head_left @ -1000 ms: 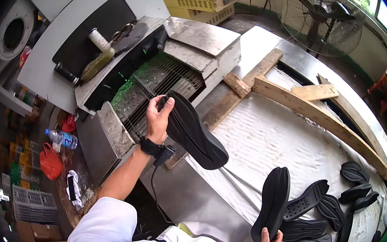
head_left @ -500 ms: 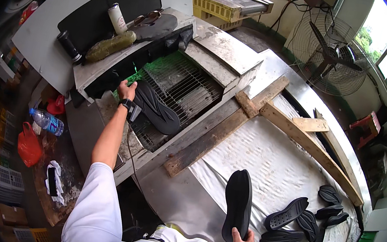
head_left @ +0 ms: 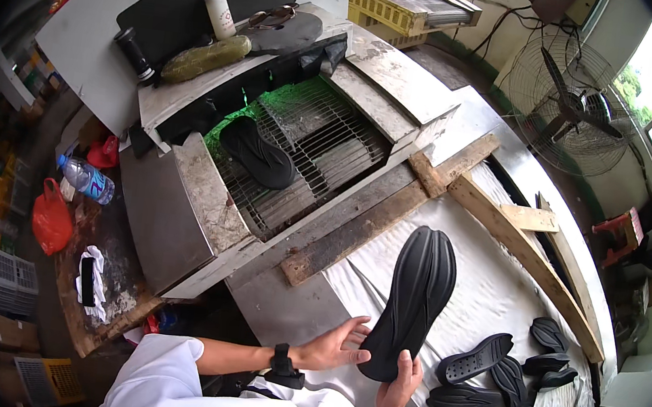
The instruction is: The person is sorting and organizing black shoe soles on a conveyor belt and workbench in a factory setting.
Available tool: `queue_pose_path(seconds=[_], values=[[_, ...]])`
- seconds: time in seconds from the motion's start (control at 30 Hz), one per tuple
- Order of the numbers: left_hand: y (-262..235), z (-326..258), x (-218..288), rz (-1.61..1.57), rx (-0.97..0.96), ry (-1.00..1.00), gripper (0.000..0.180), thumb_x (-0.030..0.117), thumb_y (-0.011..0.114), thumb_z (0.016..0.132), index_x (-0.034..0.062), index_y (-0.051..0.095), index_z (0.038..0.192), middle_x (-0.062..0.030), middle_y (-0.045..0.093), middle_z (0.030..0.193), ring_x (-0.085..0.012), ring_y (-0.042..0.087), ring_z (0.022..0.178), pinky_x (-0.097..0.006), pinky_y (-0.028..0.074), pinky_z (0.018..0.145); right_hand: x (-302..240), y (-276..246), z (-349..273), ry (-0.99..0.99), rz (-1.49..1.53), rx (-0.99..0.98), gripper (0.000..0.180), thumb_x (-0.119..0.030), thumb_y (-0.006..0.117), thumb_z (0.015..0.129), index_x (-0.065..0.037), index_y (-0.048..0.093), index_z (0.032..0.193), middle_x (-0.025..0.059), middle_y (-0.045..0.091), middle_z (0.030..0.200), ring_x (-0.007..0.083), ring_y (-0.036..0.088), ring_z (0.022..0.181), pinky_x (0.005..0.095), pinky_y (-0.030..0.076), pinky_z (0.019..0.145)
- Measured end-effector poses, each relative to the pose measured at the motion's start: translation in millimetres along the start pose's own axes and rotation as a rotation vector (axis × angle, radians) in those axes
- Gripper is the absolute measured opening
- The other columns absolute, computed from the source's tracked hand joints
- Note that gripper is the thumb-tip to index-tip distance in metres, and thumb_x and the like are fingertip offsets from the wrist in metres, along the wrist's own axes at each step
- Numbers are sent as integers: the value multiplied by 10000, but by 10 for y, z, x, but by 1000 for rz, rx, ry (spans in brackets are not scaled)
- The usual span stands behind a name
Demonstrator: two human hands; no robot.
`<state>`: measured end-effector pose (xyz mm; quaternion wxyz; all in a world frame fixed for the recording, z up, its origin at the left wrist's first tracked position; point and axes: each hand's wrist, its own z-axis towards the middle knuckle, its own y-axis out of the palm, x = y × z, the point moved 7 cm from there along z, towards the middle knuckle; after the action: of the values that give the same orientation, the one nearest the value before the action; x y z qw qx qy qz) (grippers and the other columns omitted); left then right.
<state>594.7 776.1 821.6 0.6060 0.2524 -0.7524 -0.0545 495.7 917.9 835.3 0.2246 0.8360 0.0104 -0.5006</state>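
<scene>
A black shoe sole (head_left: 415,296) stands tilted in front of me, its heel end low, with my right hand (head_left: 400,383) closed round that lower end. Just left of it, my left hand (head_left: 331,346) has its fingers apart, close beside the sole; whether a fingertip touches it I cannot tell. Another black shoe sole (head_left: 257,153) lies by itself on the wire mesh belt (head_left: 332,155), which is lit green at its far end. To the right, several black soles (head_left: 476,359) are scattered on the white cloth (head_left: 384,263).
Wooden planks (head_left: 526,261) lie across the cloth-covered bench. A metal housing (head_left: 206,189) frames the belt, with a white can (head_left: 220,13) and sunglasses on its ledge. A standing fan (head_left: 570,103) is at the far right. Leftward are a water bottle (head_left: 86,179) and a red bag (head_left: 52,217).
My left hand has let go of the sole on the belt and come back beside the other sole. My right hand has raised its sole slightly. The view has shifted a little.
</scene>
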Motion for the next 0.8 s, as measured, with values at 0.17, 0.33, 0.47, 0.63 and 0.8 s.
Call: queue_pose_path(seconds=[0.17,0.33,0.47,0.63,0.8], values=[[-23,130,288,-157,169,124,594,258,682,995,-64,409,1413,-96,602,1259,-145,568,1158,-304,457,1041,-95,290,0,-92,-424,-144,302,-152,664,985,29,619,1223,32,671,999,96,605,888,246,490,791],[-1327,792,939,-72,445,321,352,293,678,991,-1,629,1178,-40,695,1035,-124,671,880,-284,582,768,35,195,15,-74,-571,-131,338,-144,642,995,55,613,1267,102,700,1008,148,692,827,266,559,753],[-2572,1388,1390,-2,715,243,408,354,707,950,9,605,1143,-112,695,1065,-217,711,878,-390,645,634,240,-87,-55,-59,-636,-113,274,-143,656,987,53,654,1179,97,711,929,148,698,769,263,573,708],[-3404,1586,1393,39,997,249,408,169,764,904,-108,557,1120,-158,633,1074,-271,666,922,-430,644,726,452,-509,-202,-25,-666,-35,257,-190,714,958,28,693,1092,86,728,851,117,684,732,254,543,670],[-2791,1206,961,370,840,431,508,168,740,929,-17,499,1336,-64,569,1211,-133,596,1009,-297,550,847,471,-996,-371,-31,-754,115,273,-204,739,920,3,703,1094,101,744,860,155,708,742,287,556,677]])
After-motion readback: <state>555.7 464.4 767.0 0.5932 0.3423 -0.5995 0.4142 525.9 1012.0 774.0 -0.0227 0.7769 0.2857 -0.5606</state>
